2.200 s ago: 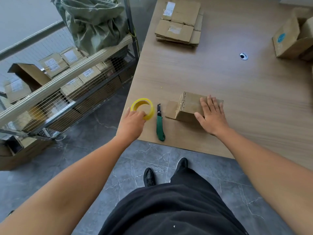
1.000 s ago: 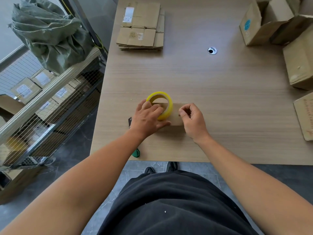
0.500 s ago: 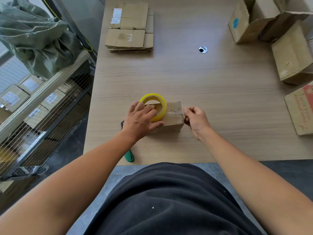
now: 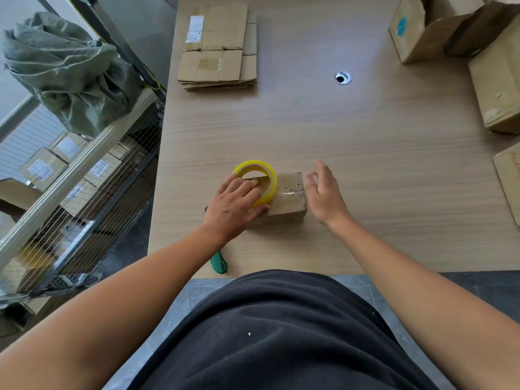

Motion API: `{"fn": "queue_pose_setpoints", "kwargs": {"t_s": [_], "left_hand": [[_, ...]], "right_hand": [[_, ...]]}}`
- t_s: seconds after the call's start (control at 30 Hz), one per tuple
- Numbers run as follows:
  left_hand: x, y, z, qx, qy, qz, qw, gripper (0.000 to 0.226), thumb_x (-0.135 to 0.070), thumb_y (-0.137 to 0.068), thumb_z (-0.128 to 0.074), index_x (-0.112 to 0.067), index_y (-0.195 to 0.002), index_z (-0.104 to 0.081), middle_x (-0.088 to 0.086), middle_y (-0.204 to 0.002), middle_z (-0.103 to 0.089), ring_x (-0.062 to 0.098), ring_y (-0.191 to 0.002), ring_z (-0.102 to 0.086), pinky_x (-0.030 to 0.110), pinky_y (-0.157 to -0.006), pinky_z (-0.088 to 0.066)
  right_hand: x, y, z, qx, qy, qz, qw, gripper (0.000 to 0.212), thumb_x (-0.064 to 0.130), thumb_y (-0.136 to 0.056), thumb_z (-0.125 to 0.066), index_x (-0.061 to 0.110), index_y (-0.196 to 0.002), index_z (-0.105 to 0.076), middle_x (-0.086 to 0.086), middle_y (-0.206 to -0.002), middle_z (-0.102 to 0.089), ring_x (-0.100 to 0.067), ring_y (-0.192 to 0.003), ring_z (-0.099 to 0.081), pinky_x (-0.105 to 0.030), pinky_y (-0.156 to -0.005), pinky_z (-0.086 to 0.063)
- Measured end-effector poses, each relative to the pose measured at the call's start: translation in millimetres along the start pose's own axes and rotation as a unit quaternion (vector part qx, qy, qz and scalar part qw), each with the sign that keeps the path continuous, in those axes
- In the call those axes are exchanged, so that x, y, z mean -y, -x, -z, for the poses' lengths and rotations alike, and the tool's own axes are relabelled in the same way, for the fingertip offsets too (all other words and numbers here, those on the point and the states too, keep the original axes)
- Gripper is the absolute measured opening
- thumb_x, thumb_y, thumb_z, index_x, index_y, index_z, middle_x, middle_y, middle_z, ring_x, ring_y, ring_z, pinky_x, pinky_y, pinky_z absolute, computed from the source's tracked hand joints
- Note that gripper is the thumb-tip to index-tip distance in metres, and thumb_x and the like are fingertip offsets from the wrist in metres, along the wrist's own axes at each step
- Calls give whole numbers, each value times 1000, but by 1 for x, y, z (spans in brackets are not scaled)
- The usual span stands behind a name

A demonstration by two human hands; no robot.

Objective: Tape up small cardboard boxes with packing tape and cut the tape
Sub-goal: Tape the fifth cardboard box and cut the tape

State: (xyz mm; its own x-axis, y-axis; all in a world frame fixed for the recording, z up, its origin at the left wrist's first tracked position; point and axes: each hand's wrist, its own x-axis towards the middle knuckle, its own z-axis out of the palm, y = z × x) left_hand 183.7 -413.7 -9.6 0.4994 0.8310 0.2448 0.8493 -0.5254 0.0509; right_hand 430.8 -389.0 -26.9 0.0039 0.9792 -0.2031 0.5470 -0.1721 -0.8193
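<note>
A small cardboard box lies near the front edge of the wooden table. A strip of clear tape runs across its top to its right end. My left hand grips the yellow tape roll, held upright on the box's left part. My right hand is against the box's right end, fingers spread and relaxed, holding nothing. A green utility knife lies by the table's front edge, mostly hidden under my left forearm.
A stack of flattened cartons lies at the back of the table. Larger open boxes crowd the right side, and a cable hole sits between. A wire rack with parcels and a green sack stands left of the table.
My left hand carried the roll from the table onto the box. My right hand pulled tape across the top to the right end, then let go and opened.
</note>
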Motion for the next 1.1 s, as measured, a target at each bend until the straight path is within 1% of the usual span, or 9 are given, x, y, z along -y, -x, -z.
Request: {"fn": "queue_pose_setpoints", "kwargs": {"t_s": [0.07, 0.17, 0.27, 0.33, 0.4, 0.5, 0.63, 0.8, 1.1], "left_hand": [[-3, -2, 3, 20, -9, -1, 1000, 44, -50, -97, -51, -11, -108, -68, 7, -122, -65, 30, -114, -58, 44, -120, -29], [-3, -13, 17, 21, -25, -29, 999, 41, -47, -96, -59, -8, -94, -68, 10, -100, -67, 32, -96, -63, 45, -114, -38], [6, -27, 40, -2, 6, -90, 996, 43, -50, -90, -69, -12, -73, -63, 7, -72, -62, 30, -70, -62, 38, -84, -56], [9, -40, 61, 24, 56, -94, 994, 43, -55, -90, -63, -15, -75, -64, 4, -63, -60, 30, -57, -59, 34, -58, -51], [10, -53, 81, 70, 82, -62, 992, 42, -59, -92, -52, -19, -94, -67, -5, -58, -58, 26, -48, -55, 26, -47, -39], [28, -56, 94, 159, 76, 30, 984, 46, -65, -92, -46, -33, -123, -58, -14, -63, -56, 11, -54, -51, 23, -51, -31], [62, -30, 81, 256, 26, 89, 962, 50, -70, -90, -52, -39, -128, -60, -4, -91, -72, 20, -87, -68, 28, -69, -37], [94, -26, 61, 262, 30, 152, 952, 58, -82, -82, -48, -42, -119, -66, -15, -82, -54, 12, -81, -54, 31, -70, -40], [107, -12, 16, 268, 125, 183, 937, 67, -86, -77, -51, -39, -122, -66, -3, -113, -72, 21, -106, -65, 34, -75, -46]], "right_hand": [[9, 1, -7, 60, -27, 89, 994, 52, 29, -107, -39, 9, -155, -32, -11, -155, -38, -21, -145, -31, -28, -119, -22], [14, 3, -20, 108, -44, 85, 989, 50, 25, -110, -36, 7, -156, -29, -7, -164, -21, -17, -153, -16, -33, -126, -13], [6, 3, -24, 73, -3, 90, 993, 58, 38, -107, -33, 7, -156, -30, -9, -161, -26, -19, -151, -23, -30, -124, -17], [6, 4, -26, 65, 30, 101, 992, 70, 55, -102, -24, 11, -156, -31, -4, -158, -28, -17, -148, -26, -31, -120, -25], [8, 5, -28, 60, 74, 109, 989, 75, 63, -99, -19, 14, -155, -31, -1, -156, -28, -17, -145, -29, -35, -115, -32], [10, 4, -28, 56, 106, 106, 987, 72, 62, -99, -24, 15, -153, -33, -3, -152, -31, -22, -140, -33, -40, -112, -36], [9, 0, -29, 59, 129, 105, 984, 61, 58, -101, -34, 17, -146, -38, -4, -147, -34, -25, -135, -37, -45, -105, -43], [13, -3, -29, 62, 149, 89, 983, 55, 55, -101, -42, 17, -140, -40, -5, -142, -34, -27, -132, -39, -45, -103, -44], [15, -5, -38, 40, 154, 48, 986, 50, 49, -100, -49, 17, -137, -41, -6, -135, -34, -27, -126, -42, -42, -104, -42]]}}
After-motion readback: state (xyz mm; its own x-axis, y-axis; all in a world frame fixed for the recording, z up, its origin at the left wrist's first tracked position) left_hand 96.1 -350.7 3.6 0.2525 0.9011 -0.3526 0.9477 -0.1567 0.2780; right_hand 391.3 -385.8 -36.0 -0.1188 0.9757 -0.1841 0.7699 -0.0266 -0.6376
